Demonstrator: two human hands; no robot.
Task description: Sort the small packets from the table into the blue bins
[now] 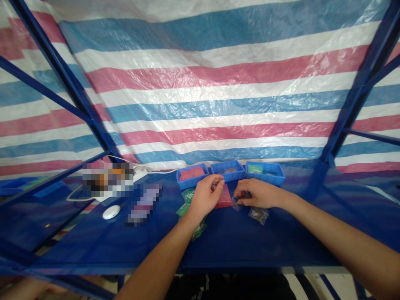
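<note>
Over the left edge of a red plastic bag [224,199] is my left hand [208,196], its fingers curled with a gap between thumb and forefinger and nothing seen between them. Just right of the red bag, my right hand [256,193] pinches a small clear plastic bag [236,204]. Another clear bag with small dark parts [258,215] lies on the blue table [250,246] below that hand. Green packets [186,201] lie beside and partly under my left wrist and forearm.
Behind the hands stand three blue trays, the left [193,176] with red bags, the middle [227,171] with small bags, the right [265,172] with green packets. A white oval object [111,212] and power strip [140,174] are at left.
</note>
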